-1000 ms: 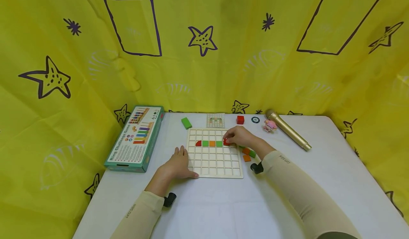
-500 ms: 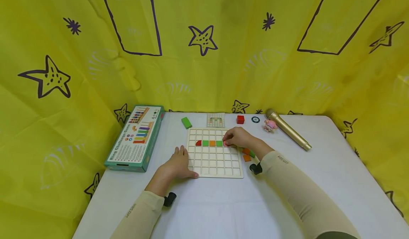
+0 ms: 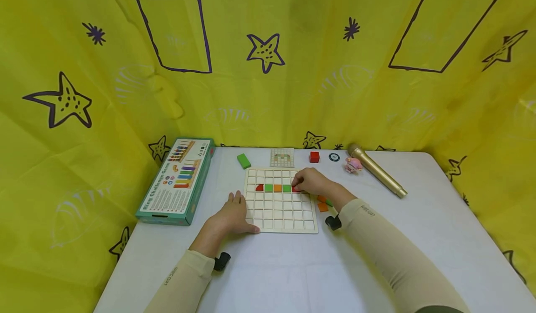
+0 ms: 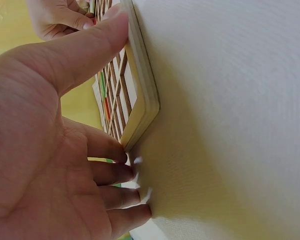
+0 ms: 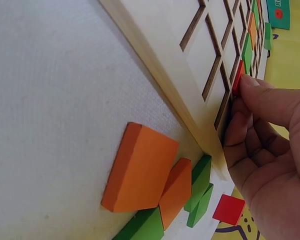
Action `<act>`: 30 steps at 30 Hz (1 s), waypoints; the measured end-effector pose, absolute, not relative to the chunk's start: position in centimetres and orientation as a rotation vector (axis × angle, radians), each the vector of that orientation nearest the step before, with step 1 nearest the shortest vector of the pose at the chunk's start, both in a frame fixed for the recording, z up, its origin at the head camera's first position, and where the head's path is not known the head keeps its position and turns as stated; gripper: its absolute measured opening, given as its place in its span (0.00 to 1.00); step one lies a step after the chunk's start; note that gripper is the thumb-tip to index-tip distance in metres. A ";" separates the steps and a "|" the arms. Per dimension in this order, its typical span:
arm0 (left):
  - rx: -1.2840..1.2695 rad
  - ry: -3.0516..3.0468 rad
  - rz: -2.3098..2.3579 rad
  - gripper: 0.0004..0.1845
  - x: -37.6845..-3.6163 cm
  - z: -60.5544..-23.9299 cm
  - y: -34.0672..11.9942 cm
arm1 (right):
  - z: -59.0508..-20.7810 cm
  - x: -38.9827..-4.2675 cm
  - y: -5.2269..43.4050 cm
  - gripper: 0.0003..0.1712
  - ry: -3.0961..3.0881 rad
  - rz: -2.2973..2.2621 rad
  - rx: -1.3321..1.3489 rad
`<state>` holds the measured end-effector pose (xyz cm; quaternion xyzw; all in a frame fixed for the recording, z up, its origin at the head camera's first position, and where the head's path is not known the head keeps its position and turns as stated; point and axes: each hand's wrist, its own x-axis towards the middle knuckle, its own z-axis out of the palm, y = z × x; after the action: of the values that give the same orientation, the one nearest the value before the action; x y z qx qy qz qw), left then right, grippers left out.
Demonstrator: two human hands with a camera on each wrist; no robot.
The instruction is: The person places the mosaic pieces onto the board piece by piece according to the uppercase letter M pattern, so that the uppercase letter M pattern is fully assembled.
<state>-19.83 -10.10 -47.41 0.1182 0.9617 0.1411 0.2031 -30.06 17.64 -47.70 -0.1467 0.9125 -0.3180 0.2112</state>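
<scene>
A wooden grid board point(image 3: 281, 212) lies in the middle of the white table. One row carries a red rounded tile point(image 3: 259, 188), a green tile point(image 3: 269, 188), an orange tile point(image 3: 278, 188) and another green tile point(image 3: 286, 188). At that row's right end, my right hand point(image 3: 313, 181) pinches a red tile point(image 5: 237, 79) between thumb and fingers, right at the grid surface. My left hand point(image 3: 232, 216) rests at the board's near left corner. Its thumb point(image 4: 100, 42) lies on the near edge, with the extended fingers along the left side.
Loose orange tiles point(image 5: 142, 167) and green tiles point(image 5: 199, 187) lie right of the board. Behind it are a green block point(image 3: 244, 161), a pattern card point(image 3: 282, 157), a red cube point(image 3: 314, 157), a round chip point(image 3: 334, 157), a pink figurine point(image 3: 353, 165) and a gold microphone point(image 3: 378, 172). A game box point(image 3: 177, 183) lies left.
My right hand has shifted very slightly at the right end of the tile row, still on the red tile. The left hand stays at the board's corner.
</scene>
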 end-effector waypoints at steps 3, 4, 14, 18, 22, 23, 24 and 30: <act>0.324 2.682 0.395 0.64 -19.9 -47.4 -10.1 | -47.6 -30.0 17.6 0.04 2.539 -0.879 -0.404; 0.323 2.682 0.396 0.64 -19.9 -47.3 -10.1 | -47.6 -30.0 17.6 0.04 2.539 -0.879 -0.405; 0.317 2.688 0.393 0.64 -19.8 -47.2 -10.1 | -47.2 -29.8 17.5 0.04 2.537 -0.886 -0.419; 0.309 2.687 0.400 0.64 -19.9 -47.4 -10.1 | -47.4 -29.9 17.6 0.04 2.543 -0.887 -0.422; 0.312 2.685 0.406 0.64 -19.9 -47.5 -10.1 | -47.8 -29.9 17.7 0.04 2.559 -0.878 -0.422; 0.314 2.685 0.408 0.64 -19.9 -47.6 -10.1 | -47.9 -29.8 17.8 0.04 2.562 -0.875 -0.424; 0.315 2.684 0.407 0.64 -19.9 -47.6 -10.1 | -47.9 -29.8 17.8 0.04 2.563 -0.875 -0.422; 0.324 2.682 0.412 0.64 -19.9 -47.5 -10.1 | -48.2 -29.7 17.9 0.03 2.575 -0.886 -0.420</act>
<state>-19.87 -10.08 -47.48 0.1161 0.9610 0.1478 0.2030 -29.74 17.90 -48.20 -0.1495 0.9171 -0.3157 0.1921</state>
